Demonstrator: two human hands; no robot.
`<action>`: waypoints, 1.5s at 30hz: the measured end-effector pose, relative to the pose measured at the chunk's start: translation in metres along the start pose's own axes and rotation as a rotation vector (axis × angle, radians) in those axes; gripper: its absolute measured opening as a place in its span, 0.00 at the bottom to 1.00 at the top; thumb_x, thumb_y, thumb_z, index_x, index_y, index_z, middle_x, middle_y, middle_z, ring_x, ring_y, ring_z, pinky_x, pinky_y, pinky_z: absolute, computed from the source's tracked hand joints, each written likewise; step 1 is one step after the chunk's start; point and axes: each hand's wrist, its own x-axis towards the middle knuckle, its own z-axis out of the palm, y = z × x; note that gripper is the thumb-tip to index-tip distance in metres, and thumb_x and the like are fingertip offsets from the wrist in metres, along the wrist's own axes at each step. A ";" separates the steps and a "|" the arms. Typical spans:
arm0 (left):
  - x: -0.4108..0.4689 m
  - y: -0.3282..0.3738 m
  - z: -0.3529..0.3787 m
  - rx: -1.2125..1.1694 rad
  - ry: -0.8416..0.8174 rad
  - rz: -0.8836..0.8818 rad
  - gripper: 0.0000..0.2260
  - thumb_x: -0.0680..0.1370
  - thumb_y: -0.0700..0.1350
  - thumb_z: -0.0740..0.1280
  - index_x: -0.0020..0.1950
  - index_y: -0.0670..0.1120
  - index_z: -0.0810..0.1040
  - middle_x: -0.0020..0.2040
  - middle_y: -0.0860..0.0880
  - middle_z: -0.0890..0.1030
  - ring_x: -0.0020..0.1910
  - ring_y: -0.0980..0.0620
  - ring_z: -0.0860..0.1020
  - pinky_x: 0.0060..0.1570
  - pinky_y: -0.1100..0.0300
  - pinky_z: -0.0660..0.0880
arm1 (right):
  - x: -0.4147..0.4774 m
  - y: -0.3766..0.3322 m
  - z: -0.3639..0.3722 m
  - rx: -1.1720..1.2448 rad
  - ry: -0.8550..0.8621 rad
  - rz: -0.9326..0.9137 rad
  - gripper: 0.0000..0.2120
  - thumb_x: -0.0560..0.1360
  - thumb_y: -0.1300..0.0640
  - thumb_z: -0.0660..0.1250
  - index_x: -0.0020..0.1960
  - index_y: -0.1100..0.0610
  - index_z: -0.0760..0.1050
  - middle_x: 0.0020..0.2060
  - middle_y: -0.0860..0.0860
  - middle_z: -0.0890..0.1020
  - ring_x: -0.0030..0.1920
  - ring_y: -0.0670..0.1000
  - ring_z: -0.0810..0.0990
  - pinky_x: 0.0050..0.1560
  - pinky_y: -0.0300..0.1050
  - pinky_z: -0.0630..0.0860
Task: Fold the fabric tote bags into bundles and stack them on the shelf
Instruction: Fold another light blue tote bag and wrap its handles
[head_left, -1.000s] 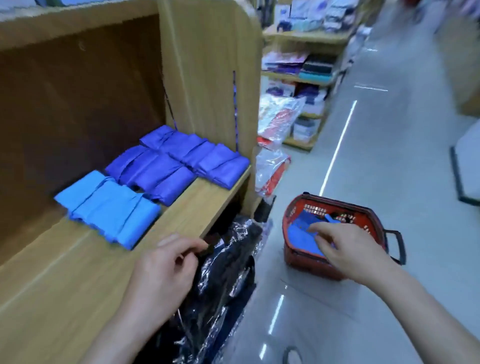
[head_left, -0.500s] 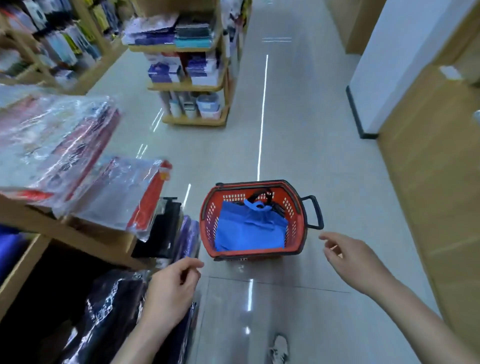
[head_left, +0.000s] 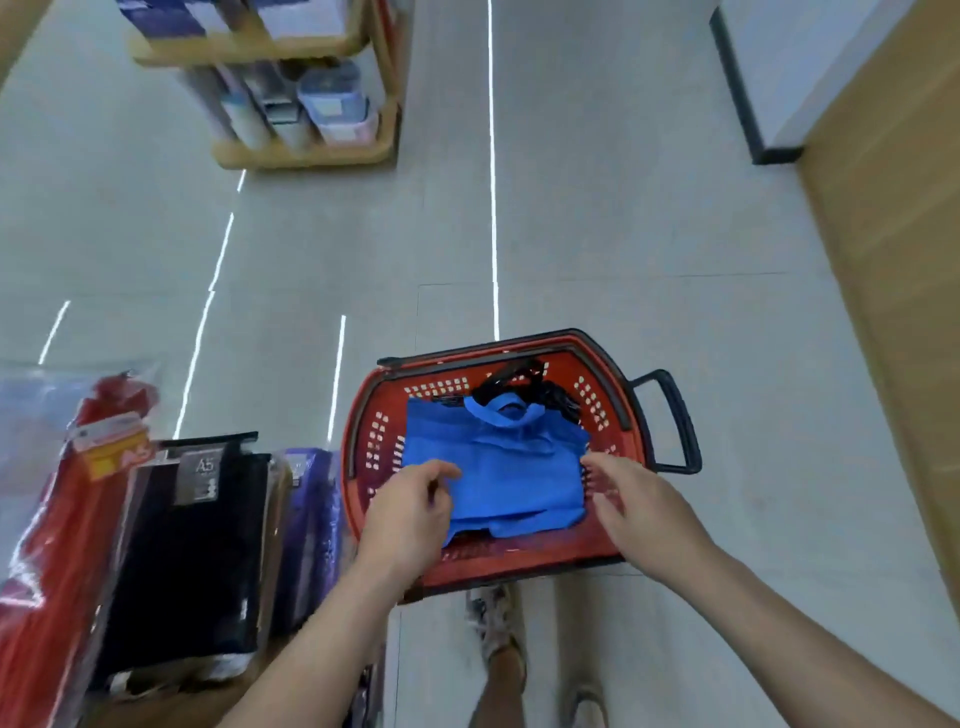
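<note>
A red basket (head_left: 519, 564) stands on the floor (head_left: 623, 234) just ahead of the person's shoe (head_left: 493, 618), and a blue tote bag (head_left: 498, 467) lies flat and unfolded inside it, filling most of the bottom. The bag's loop handle (head_left: 501, 415) points to the basket's far side, where a tangle of black straps (head_left: 519, 379) sits against the far wall. The left hand (head_left: 410, 512) reaches over the basket's near left corner, its thumb and fingers curled at the bag's left edge; whether they actually pinch the fabric cannot be told. The right hand (head_left: 639, 509) is over the near right corner, fingers spread and relaxed, holding nothing, with its fingertips at the bag's right edge. A black grip (head_left: 675, 415) sticks out from the basket's right side. Left of the basket, packets in clear wrap lean side by side: a purple one (head_left: 311, 519) just beside the basket, then a black one (head_left: 192, 545) marked A5, then a red one (head_left: 47, 545) at the left edge of view. Well beyond, across the floor, a low wooden shelf (head_left: 306, 150) carries boxes and tubs.
</note>
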 end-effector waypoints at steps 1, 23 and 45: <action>0.026 -0.006 0.009 0.033 -0.033 0.000 0.14 0.78 0.39 0.61 0.60 0.51 0.79 0.55 0.51 0.81 0.51 0.52 0.79 0.52 0.58 0.73 | 0.023 0.003 0.010 -0.011 -0.006 -0.009 0.23 0.77 0.58 0.62 0.71 0.51 0.68 0.67 0.49 0.74 0.65 0.52 0.74 0.63 0.49 0.72; 0.201 -0.034 0.065 0.129 0.267 0.179 0.14 0.76 0.50 0.62 0.34 0.44 0.76 0.39 0.51 0.73 0.41 0.52 0.72 0.38 0.62 0.64 | 0.240 0.092 0.086 0.401 0.075 0.064 0.14 0.69 0.48 0.76 0.34 0.54 0.74 0.32 0.47 0.76 0.35 0.47 0.75 0.36 0.45 0.69; -0.053 0.159 -0.090 -0.283 -0.187 0.105 0.39 0.68 0.60 0.74 0.74 0.63 0.58 0.65 0.66 0.71 0.64 0.66 0.71 0.61 0.63 0.70 | 0.068 -0.165 -0.185 0.961 -0.270 0.408 0.13 0.73 0.76 0.51 0.53 0.71 0.70 0.46 0.64 0.79 0.32 0.58 0.83 0.28 0.48 0.80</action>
